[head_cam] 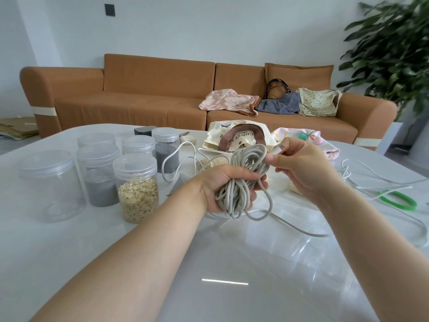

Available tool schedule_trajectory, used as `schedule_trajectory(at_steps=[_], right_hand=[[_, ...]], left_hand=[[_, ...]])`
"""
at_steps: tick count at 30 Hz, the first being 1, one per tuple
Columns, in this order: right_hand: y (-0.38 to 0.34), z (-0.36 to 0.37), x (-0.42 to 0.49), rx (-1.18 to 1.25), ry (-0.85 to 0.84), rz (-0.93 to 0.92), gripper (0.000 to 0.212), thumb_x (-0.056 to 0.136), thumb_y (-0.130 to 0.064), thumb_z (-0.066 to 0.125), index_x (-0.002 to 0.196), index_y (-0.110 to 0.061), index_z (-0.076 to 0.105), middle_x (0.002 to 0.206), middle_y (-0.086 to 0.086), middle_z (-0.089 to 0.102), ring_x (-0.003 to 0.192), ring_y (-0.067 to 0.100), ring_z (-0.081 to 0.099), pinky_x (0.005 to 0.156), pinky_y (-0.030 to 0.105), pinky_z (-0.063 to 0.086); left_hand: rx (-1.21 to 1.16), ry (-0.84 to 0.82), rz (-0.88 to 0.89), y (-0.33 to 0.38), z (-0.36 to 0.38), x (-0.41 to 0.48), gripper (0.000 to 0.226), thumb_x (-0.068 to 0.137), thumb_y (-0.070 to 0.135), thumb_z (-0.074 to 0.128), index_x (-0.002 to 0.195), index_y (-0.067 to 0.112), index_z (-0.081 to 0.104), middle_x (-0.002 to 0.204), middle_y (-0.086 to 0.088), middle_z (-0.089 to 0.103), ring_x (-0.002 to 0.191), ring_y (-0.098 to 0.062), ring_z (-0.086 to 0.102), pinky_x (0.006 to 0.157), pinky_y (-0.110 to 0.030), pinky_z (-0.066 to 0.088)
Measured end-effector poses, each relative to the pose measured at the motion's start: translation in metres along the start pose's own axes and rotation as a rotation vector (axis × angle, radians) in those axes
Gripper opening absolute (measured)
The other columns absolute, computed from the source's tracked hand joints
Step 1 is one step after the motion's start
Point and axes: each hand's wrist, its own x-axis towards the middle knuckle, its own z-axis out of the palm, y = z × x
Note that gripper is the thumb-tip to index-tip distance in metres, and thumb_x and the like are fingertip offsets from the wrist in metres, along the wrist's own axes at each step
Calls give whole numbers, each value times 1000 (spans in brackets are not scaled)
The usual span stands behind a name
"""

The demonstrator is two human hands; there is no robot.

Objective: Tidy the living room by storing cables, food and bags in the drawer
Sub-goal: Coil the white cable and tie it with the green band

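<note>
Head view | step: winding up, I'd judge | left grip (222, 184) is clasping the grey cable bundle (245, 162) just above the bench (209, 263) | right grip (301, 166) is pinching its plug end (279, 148) | next: tucking that end in; drawer not showing.

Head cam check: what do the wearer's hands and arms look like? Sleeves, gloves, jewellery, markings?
Left hand and right hand are both bare: no gloves, rings or markings visible. Both arms are uncovered down to the frame's bottom edge, with no sleeves, watch or bracelet in view.
</note>
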Motion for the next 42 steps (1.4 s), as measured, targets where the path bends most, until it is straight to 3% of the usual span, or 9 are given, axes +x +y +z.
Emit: schedule_trajectory(at_steps=[4,13,19,24,28,32,34,38,42], right_hand=[[3,-1,1,1,0,6,34,48,-15,76,63,-7,47,70,14,46,58,17,44,53,22,37],[5,2,2,42,-59,-29,49,28,-41,92,54,-19,57,66,11,51,58,15,49,55,21,40],[6,-2,1,45,-194,-68,51,23,-46,93,58,-21,66,73,15,58,75,28,50,67,33,44],[2,-12,-2,172,-355,-7,51,43,-27,93,87,-19,67,89,7,61,83,24,54,75,31,46],[-2,1,-8,272,-209,52,41,74,-19,60,114,-10,59,107,7,58,99,19,54,88,36,43],[-5,27,-13,36,113,18,21,82,-33,61,88,-15,71,92,2,69,88,15,62,89,39,47],[-5,31,-16,-60,252,-26,21,87,-28,59,75,-17,72,77,0,70,73,13,63,76,34,50],[-6,31,-22,-169,354,-130,30,90,-24,54,68,-14,71,71,11,70,63,17,60,61,33,52],[0,26,-20,-435,337,-249,34,94,-23,48,68,-15,70,70,19,67,66,28,62,67,40,50]], left_hand=[[45,-77,9,1,-5,2,38,55,5,84,84,6,60,61,-3,57,44,-13,52,45,-20,46],[86,-16,9,0,-2,0,10,73,7,54,83,7,54,56,-1,56,66,-17,68,66,-31,59],[276,-42,-127,8,-4,-7,43,87,5,44,48,16,60,47,5,45,40,-6,45,47,-17,38],[280,80,-83,12,-1,-8,44,86,2,44,45,15,54,43,3,43,35,-7,41,41,-16,35],[285,180,-55,11,-3,-5,35,88,0,48,55,10,50,44,0,47,34,-10,45,38,-16,39],[403,143,-113,11,7,-4,23,69,8,61,47,14,59,45,2,49,36,-9,47,41,-17,40],[491,137,-142,11,15,-5,2,67,10,63,67,9,62,46,2,51,39,-9,48,43,-18,40],[585,134,-143,11,20,-4,14,70,6,64,81,3,58,49,0,55,43,-10,51,47,-19,44],[701,193,-131,12,21,-6,30,81,1,63,53,11,68,60,-5,62,51,-15,56,54,-21,48]])
